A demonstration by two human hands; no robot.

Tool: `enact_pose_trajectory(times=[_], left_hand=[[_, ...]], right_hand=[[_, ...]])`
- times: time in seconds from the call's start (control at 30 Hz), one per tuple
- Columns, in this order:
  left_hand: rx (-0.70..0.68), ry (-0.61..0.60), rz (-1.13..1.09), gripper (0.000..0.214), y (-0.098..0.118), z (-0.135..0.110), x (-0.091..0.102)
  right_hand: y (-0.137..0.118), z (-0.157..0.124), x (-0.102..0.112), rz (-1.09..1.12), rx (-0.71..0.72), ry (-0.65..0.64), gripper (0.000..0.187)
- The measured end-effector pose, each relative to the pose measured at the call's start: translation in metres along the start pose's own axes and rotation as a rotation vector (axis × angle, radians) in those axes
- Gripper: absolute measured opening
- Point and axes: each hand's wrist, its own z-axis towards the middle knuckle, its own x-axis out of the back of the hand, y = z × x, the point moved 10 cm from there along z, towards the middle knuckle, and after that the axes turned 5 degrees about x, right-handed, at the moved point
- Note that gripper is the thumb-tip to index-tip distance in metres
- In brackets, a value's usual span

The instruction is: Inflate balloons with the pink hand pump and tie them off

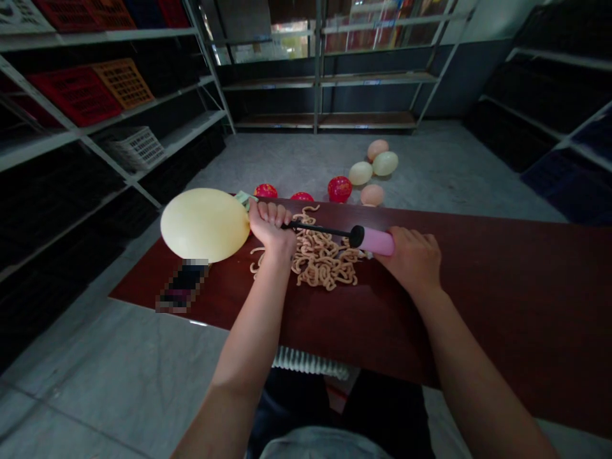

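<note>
A hand-held balloon pump [375,241] with a pink barrel and a black rod lies across the space between my hands. My right hand [414,258] is closed around the right end of the pink barrel. My left hand [272,224] grips the other end, where the black rod enters the fist. Against the left side of that fist sits a large, pale yellow inflated balloon [205,224]; its neck is hidden by my fingers. Beneath the pump, a heap of beige, curly, worm-like pieces [325,261] is spread on the table.
The dark red-brown table [502,287] bears a pixelated, phone-like dark object [184,285] at left. Beyond it are red balloons [340,189] and several pale yellow and peach balloons [361,173] on the grey floor. Shelving [268,83] with crates [76,95] lines the room.
</note>
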Motion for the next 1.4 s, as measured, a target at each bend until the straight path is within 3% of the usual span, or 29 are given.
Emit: enact_pose_trajectory(times=[0.17,0.43,0.73,1.1,1.23,1.4], left_hand=[[0.020,-0.024,0.080,0.055,-0.009,-0.020,-0.012],[0.113,-0.098,0.154,0.060,-0.052,-0.057,-0.027],[0.172,0.000,0.126,0.057,-0.063,-0.040,-0.011],[0.154,0.120,-0.002,0.046,-0.046,-0.016,0.007],[0.128,0.123,-0.005,0.046,-0.037,-0.009,0.009],[0.078,0.062,-0.024,0.048,-0.020,-0.001,0.006]], right_hand=[[-0.015,0.002,0.015,0.073,0.031,0.006,0.021],[-0.048,-0.001,0.027,0.186,0.100,0.067,0.025],[-0.045,0.001,0.020,0.151,0.116,0.131,0.030],[-0.019,0.000,0.003,-0.041,0.049,0.104,0.025],[0.008,-0.006,0.000,-0.053,-0.032,0.064,0.028],[0.024,-0.008,0.008,-0.065,-0.085,0.118,0.029]])
